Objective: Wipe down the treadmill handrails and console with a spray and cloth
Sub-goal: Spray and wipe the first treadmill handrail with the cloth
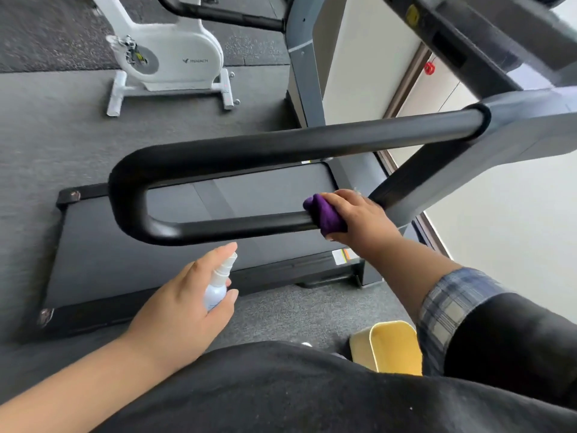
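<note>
A black U-shaped treadmill handrail (218, 151) crosses the middle of the head view. My right hand (359, 218) grips a purple cloth (326, 215) wrapped round the near bar of the rail, close to the grey upright. My left hand (187, 301) holds a small white spray bottle (218, 284) just below the rail, its nozzle pointing up toward the bar and my index finger lying along the top of the nozzle. The underside of the console (468, 35) shows at the top right.
The treadmill deck (187, 254) lies below the rail on grey carpet. A white exercise bike (165, 54) stands at the far left. A yellow bin (393, 345) sits by my body at the lower right. A pale wall runs along the right.
</note>
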Action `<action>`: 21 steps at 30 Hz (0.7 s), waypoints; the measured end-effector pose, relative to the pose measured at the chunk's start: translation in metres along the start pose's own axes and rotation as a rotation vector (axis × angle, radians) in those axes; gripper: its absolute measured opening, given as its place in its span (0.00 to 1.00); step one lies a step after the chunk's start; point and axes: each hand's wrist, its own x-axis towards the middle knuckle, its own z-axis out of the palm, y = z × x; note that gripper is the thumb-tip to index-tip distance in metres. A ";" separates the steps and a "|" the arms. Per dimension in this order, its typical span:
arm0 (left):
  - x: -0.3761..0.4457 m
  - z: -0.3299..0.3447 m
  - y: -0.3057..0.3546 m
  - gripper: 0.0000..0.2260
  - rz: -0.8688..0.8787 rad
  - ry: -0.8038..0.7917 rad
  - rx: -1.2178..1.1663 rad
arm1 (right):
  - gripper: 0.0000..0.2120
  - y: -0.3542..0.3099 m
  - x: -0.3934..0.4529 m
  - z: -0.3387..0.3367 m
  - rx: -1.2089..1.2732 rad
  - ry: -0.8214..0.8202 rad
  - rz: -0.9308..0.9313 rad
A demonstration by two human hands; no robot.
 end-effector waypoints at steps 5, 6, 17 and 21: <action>0.021 0.018 0.034 0.35 -0.041 0.054 -0.028 | 0.39 -0.005 -0.001 0.003 0.029 0.017 -0.088; 0.025 0.021 0.040 0.35 -0.059 0.069 -0.024 | 0.39 -0.006 0.001 0.002 0.047 0.004 -0.106; 0.031 0.056 0.095 0.38 -0.235 0.230 0.019 | 0.38 -0.063 0.034 -0.003 0.371 -0.134 -0.429; 0.031 0.060 0.109 0.36 -0.255 0.303 0.023 | 0.38 -0.033 0.015 -0.027 0.602 -0.119 -0.428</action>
